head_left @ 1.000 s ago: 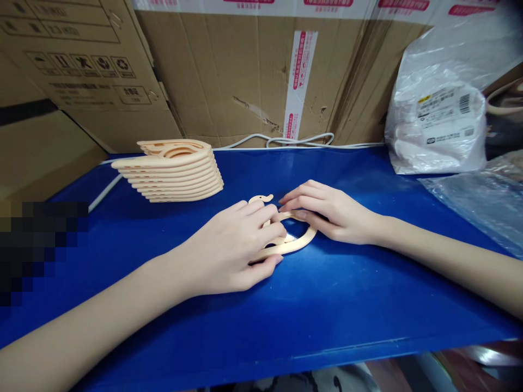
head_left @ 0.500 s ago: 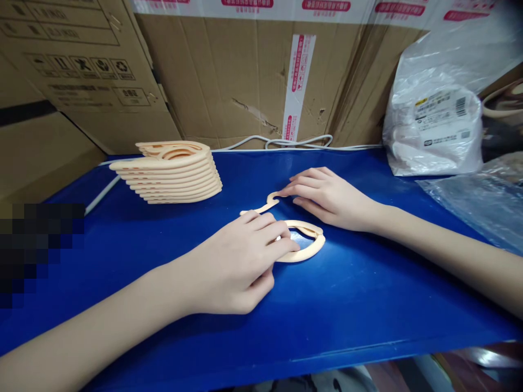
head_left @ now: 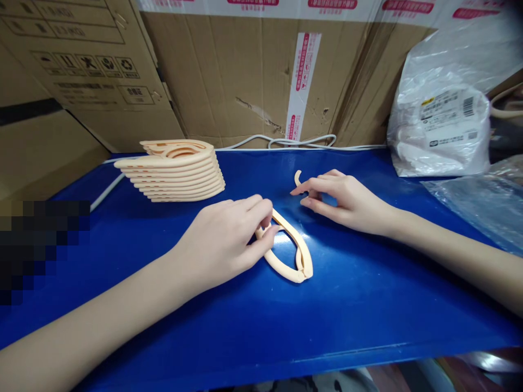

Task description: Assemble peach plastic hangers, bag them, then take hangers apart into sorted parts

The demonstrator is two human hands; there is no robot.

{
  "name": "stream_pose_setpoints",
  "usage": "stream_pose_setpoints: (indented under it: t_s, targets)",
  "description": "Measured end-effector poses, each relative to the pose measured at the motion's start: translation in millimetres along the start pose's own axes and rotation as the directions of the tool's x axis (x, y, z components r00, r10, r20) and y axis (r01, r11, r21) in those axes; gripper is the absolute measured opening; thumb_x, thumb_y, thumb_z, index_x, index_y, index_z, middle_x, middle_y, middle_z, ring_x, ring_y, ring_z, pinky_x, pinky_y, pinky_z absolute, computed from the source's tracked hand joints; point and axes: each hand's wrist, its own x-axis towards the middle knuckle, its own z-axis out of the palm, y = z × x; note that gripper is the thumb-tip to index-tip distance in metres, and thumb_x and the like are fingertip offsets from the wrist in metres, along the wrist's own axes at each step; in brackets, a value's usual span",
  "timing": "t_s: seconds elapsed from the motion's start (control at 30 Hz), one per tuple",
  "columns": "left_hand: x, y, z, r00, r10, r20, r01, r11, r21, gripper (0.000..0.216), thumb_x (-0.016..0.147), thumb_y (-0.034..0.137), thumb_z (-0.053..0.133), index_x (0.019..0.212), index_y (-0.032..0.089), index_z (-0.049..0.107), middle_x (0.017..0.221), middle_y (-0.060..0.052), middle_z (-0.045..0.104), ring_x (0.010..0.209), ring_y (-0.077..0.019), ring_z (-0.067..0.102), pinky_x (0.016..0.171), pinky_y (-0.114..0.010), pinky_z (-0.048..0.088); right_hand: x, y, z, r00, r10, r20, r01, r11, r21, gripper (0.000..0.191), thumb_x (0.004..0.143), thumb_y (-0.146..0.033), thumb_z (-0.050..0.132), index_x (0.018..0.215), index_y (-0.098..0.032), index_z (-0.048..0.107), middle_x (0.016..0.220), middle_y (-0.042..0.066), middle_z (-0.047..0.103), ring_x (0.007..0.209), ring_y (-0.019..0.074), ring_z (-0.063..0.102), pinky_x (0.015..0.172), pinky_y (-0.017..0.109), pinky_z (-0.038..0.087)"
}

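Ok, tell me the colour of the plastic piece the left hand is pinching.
Pale peach, unpatterned. The head view shows the plastic piece clearly on the blue table.

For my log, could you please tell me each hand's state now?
Left hand: shut on the folded hanger.
Right hand: pinching the small hook.

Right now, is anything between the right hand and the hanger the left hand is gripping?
Nothing visible. Only bare blue table separates the right hand from the hanger, which the left hand pinches. The right hand's fingertips hold a small hook piece.
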Motion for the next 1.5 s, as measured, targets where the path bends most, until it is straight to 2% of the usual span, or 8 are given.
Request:
stream_pose_setpoints:
  t_s: [0.17, 0.3, 0.5, 0.67, 0.8, 1.27, 1.37, 1.5]
  targets:
    - [-3, 6, -1, 0.988, -0.13, 0.085, 0.126, 0.991, 0.052, 0.032, 0.093, 0.05, 0.059, 0.082, 0.02, 0.052, 0.076, 0.0, 0.064, 0.063, -0.0172, 0.058, 0.051, -0.028, 0.03, -3, -8, 7, 0.973, -0.215, 0.088, 0.227, 0.962, -0.15, 0.035, 0.103, -0.02, 0.043, 0.126, -0.021, 0.069, 0.098, 0.009, 0.063, 0.085, 0.0202, 0.055, 0.077, 0.035, 0.043]
    - [-3, 0, -5, 0.988, -0.112, 0.107, 0.098, 0.987, 0.128, 0.021, 0.093, 0.04, 0.056, 0.094, 0.019, 0.058, 0.087, -0.004, 0.066, 0.078, -0.0225, 0.063, 0.055, -0.029, 0.035, -5, -12, 10, 0.964, -0.251, 0.093, 0.266, 0.935, -0.234, 0.036, 0.104, -0.023, 0.043, 0.129, -0.019, 0.068, 0.097, 0.01, 0.062, 0.082, 0.0207, 0.051, 0.075, 0.036, 0.041]
    - [-1, -16, -11, 0.991, -0.048, 0.129, 0.024, 0.983, 0.183, 0.017, 0.096, 0.027, 0.054, 0.102, 0.017, 0.066, 0.091, -0.004, 0.068, 0.081, -0.023, 0.064, 0.06, -0.032, 0.04, -8, -17, 8, 0.949, -0.304, 0.087, 0.316, 0.921, -0.228, 0.031, 0.1, -0.024, 0.05, 0.123, -0.016, 0.069, 0.098, 0.01, 0.064, 0.084, 0.0214, 0.053, 0.077, 0.037, 0.041]
    - [2, -24, -9, 0.989, 0.033, 0.144, -0.079, 0.942, 0.328, 0.021, 0.094, 0.012, 0.05, 0.104, 0.014, 0.068, 0.091, -0.007, 0.07, 0.083, -0.0253, 0.065, 0.065, -0.035, 0.043, -10, -24, 10, 0.948, -0.309, 0.079, 0.318, 0.9, -0.299, 0.032, 0.103, -0.026, 0.047, 0.124, -0.016, 0.069, 0.095, 0.01, 0.066, 0.085, 0.022, 0.054, 0.074, 0.037, 0.039]
    - [2, -28, -9, 0.985, 0.077, 0.157, -0.124, 0.941, 0.315, 0.032, 0.094, 0.005, 0.043, 0.111, 0.015, 0.068, 0.094, -0.007, 0.071, 0.084, -0.0249, 0.065, 0.066, -0.034, 0.043, -10, -25, 13, 0.964, -0.255, 0.074, 0.265, 0.903, -0.337, 0.036, 0.103, -0.03, 0.048, 0.128, -0.012, 0.068, 0.095, 0.011, 0.065, 0.082, 0.0219, 0.054, 0.073, 0.036, 0.039]
    - [6, -31, -13, 0.971, -0.007, 0.24, -0.079, 0.935, 0.345, 0.038, 0.092, 0.0, 0.043, 0.118, 0.014, 0.066, 0.104, -0.008, 0.07, 0.092, -0.0247, 0.065, 0.068, -0.032, 0.046, -14, -34, 17, 0.934, -0.347, 0.087, 0.355, 0.928, -0.112, 0.027, 0.102, -0.025, 0.05, 0.116, -0.017, 0.072, 0.09, 0.006, 0.064, 0.08, 0.019, 0.051, 0.076, 0.035, 0.037]
    - [7, -29, -13, 0.967, -0.025, 0.252, -0.08, 0.915, 0.396, 0.037, 0.091, -0.001, 0.043, 0.115, 0.014, 0.067, 0.102, -0.008, 0.071, 0.092, -0.0257, 0.066, 0.07, -0.033, 0.048, -12, -27, 10, 0.945, -0.325, 0.049, 0.328, 0.937, -0.121, 0.026, 0.102, -0.025, 0.05, 0.117, -0.018, 0.07, 0.092, 0.006, 0.065, 0.083, 0.019, 0.054, 0.075, 0.035, 0.038]
    - [6, -29, -14, 0.969, -0.009, 0.246, -0.102, 0.895, 0.433, 0.039, 0.091, 0.0, 0.041, 0.117, 0.014, 0.067, 0.104, -0.009, 0.071, 0.092, -0.0259, 0.067, 0.069, -0.034, 0.049, -9, 1, -4, 0.976, -0.216, -0.02, 0.2, 0.932, -0.302, 0.03, 0.103, -0.023, 0.045, 0.118, -0.019, 0.071, 0.104, 0.011, 0.067, 0.089, 0.0225, 0.057, 0.079, 0.038, 0.041]
